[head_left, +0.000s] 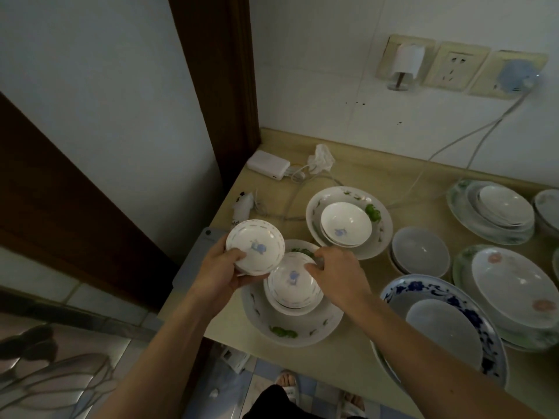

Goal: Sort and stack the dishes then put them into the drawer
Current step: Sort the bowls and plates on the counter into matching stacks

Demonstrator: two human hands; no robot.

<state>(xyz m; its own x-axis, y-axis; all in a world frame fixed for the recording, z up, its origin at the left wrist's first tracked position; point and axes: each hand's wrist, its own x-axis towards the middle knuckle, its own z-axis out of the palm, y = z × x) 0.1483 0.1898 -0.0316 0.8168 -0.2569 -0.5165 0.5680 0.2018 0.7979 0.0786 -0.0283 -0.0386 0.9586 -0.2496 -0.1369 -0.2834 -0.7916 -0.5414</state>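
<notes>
**Small bowl lifted, its stack just below and to the right**

The left hand [223, 270] grips a small bowl [255, 247] at centre-left of the frame, thumb curled over the near rim and fingers underneath; the bowl is tipped so its inside, with a blue motif, faces the camera. The right hand [335, 275] reaches in from the lower right, its fingers curled on the far right rim of the bowl stack [292, 284], which carries the same motif and sits inside a big plate [290, 325] with green marks.

The held bowl lies just up and left of that stack, their rims nearly overlapping in the picture, so the left hand is the nearer one for any drop onto it. My guess is that the next move is a short carry down and right, levelling the bowl to nest it.

Other dishes sit farther right on the counter [348, 370]: a second plate [348, 222] holding a bowl, grey bowls [420, 251], a blue-rimmed platter [441, 328] and more plates at the right edge. No drawer is in view.
</notes>
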